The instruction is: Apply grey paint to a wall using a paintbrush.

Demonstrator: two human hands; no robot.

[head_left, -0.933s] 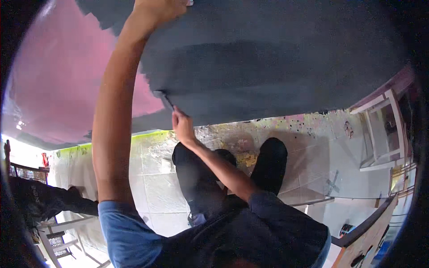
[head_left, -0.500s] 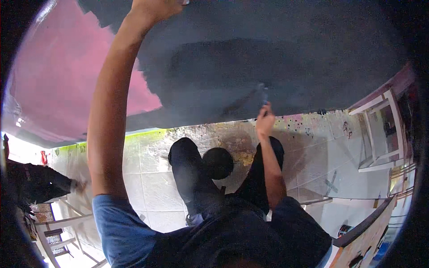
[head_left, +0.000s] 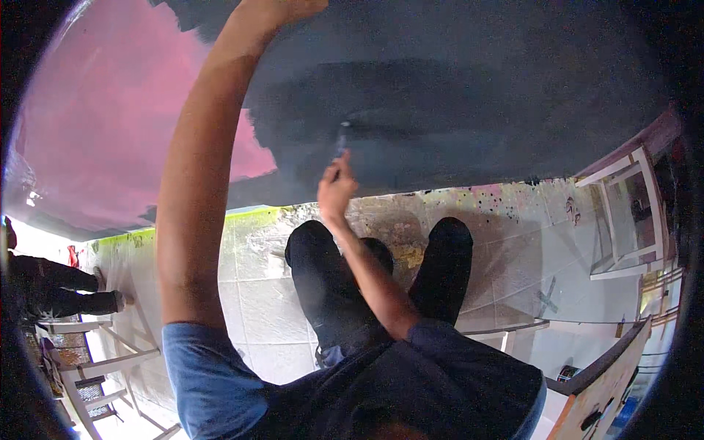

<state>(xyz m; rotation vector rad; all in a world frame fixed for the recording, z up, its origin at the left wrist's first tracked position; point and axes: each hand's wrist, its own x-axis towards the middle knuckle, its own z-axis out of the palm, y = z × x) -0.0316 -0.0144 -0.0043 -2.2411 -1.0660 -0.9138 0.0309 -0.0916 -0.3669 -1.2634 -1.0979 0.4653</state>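
your right hand [head_left: 336,192] grasps a brush [head_left: 342,139] at the grey-and-pink painted surface [head_left: 455,103] — your left hand [head_left: 297,9] is cropped above; its fingers' state cannot be told.

The upper edge cuts off the left hand [head_left: 297,7], so we cannot tell whether it holds anything, and it crops the painted surface [head_left: 440,88] too. The tool [head_left: 342,138] in the right hand [head_left: 337,192] is blurred; we cannot make out the shape of its tip. The right forearm [head_left: 374,282] and a knee [head_left: 312,246] partly hide a dark round thing [head_left: 380,254]. Of a co-worker we see mainly legs [head_left: 66,275], the rest lost at the dark rim. A tin [head_left: 567,373] is too small for us to read its contents.
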